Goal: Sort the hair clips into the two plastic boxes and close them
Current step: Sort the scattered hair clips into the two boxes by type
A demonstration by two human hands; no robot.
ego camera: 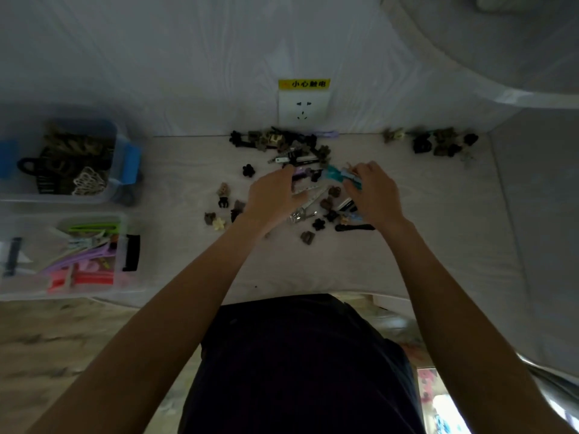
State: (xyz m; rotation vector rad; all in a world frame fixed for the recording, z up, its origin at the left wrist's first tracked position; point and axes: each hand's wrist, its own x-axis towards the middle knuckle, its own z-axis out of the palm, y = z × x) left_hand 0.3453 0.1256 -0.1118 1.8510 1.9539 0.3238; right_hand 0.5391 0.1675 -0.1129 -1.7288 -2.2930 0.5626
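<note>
A heap of hair clips (282, 144) lies on the white table by the wall, with more scattered toward me. My left hand (271, 197) reaches into the heap, its fingertips on a purple clip (299, 173). My right hand (374, 194) grips a teal and light-blue clip (340, 176). At the left stand two clear plastic boxes, both without lids on: the far box (117, 142) holds dark and brown claw clips, the near box (120, 278) holds long purple, green and red clips.
A second small cluster of dark claw clips (438, 142) lies at the far right by the wall. A wall socket (303, 109) with a yellow warning label sits behind the heap. The table's front edge is just before my body.
</note>
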